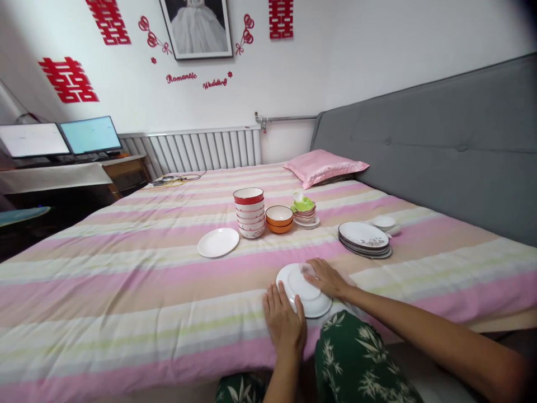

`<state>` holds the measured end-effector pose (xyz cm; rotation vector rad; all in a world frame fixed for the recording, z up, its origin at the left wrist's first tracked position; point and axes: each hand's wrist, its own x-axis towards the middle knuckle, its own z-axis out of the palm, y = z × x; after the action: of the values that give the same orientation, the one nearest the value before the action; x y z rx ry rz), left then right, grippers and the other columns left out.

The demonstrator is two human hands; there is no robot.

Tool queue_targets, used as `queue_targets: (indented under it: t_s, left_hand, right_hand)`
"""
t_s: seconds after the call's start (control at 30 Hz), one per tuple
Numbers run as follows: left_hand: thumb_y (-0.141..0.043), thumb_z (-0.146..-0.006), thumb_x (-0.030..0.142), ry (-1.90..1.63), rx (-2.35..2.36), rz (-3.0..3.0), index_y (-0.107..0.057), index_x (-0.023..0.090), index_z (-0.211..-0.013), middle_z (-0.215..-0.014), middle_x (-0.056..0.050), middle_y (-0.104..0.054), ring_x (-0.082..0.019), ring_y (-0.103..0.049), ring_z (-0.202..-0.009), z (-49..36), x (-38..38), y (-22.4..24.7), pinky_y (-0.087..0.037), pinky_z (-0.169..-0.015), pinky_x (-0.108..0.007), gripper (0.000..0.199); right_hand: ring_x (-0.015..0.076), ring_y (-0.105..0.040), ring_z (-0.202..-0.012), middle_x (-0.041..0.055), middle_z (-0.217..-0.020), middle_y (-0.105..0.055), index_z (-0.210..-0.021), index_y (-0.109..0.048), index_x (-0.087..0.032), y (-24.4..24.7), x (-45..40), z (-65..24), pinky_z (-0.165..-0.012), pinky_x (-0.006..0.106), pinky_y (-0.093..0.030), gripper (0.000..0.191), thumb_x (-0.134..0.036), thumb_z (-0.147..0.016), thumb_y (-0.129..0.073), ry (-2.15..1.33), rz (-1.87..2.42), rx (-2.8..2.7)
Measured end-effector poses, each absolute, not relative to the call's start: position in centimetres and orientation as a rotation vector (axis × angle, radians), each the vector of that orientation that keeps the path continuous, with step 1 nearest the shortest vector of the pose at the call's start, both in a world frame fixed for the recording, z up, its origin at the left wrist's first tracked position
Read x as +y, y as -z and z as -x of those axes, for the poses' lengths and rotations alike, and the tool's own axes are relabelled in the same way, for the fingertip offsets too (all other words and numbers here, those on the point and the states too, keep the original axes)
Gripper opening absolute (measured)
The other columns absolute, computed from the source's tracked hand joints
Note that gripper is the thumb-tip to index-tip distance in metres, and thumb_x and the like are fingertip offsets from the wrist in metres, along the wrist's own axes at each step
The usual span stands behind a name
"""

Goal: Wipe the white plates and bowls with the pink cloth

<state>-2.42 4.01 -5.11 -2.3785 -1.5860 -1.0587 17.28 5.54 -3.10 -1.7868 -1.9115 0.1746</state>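
A white plate (312, 304) lies bottom side up on the bed, close to its front edge. My left hand (285, 322) holds the plate at its left rim, fingers extended and thumb near the rim. On the far right part of the plate, my right hand (329, 279) presses a thin whitish wipe (307, 269), which looks like tissue or cloth. Some of the wipe is hidden under the fingers.
Beyond are an oval white plate (218, 243), stacked bowls (251, 221), orange bowls (279, 224) and a green leaf-shaped dish (304, 205) on small dishes. Stacked plates (364, 235) and small white dishes (384, 223) sit right. A pink pillow (325, 165) rests by the headboard (428, 145).
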Motion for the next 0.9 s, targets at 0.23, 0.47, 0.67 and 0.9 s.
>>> queue_targets:
  t_s: [0.23,0.47,0.67,0.9]
  left_hand:
    - [-0.043,-0.087,0.032,1.083,-1.595,2.372,-0.049,0.006,-0.128,-0.127,-0.019,-0.055,-0.030,-0.047,-0.121,2.0,3.7,4.8,-0.031,-0.104,-0.048,0.049]
    - [-0.042,-0.088,0.033,1.053,-1.577,2.343,-0.051,0.007,-0.125,-0.126,-0.018,-0.057,-0.029,-0.049,-0.120,1.6,3.3,4.5,-0.030,-0.104,-0.047,0.047]
    - [-0.041,-0.087,0.034,1.014,-1.569,2.328,-0.052,0.008,-0.125,-0.125,-0.017,-0.058,-0.028,-0.050,-0.119,1.6,3.2,4.7,-0.031,-0.104,-0.045,0.047]
    - [-0.040,-0.087,0.034,0.954,-1.619,2.305,-0.053,0.011,-0.123,-0.122,-0.014,-0.060,-0.027,-0.051,-0.116,1.0,3.0,3.9,-0.030,-0.104,-0.043,0.045]
  right_hand:
    - [0.0209,-0.049,-0.097,0.0096,-0.102,-0.056,-0.107,-0.052,-0.016,2.9,4.9,-16.9,-0.088,0.032,-0.037,0.036,-0.044,-0.091,-0.036,-0.101,1.816,-1.895]
    - [0.0196,-0.050,-0.096,0.0075,-0.102,-0.058,-0.105,-0.052,-0.019,3.0,4.0,-17.0,-0.087,0.029,-0.035,0.031,-0.041,-0.092,-0.034,-0.012,1.822,-1.834]
    - [0.0206,-0.052,-0.093,0.0071,-0.097,-0.061,-0.101,-0.055,-0.019,2.7,3.8,-16.9,-0.082,0.029,-0.036,0.028,-0.040,-0.090,-0.039,0.021,1.837,-1.771]
    - [0.0222,-0.053,-0.094,0.0082,-0.100,-0.063,-0.103,-0.056,-0.020,2.1,3.4,-16.9,-0.083,0.030,-0.035,0.028,-0.038,-0.089,-0.040,-0.021,1.836,-1.720]
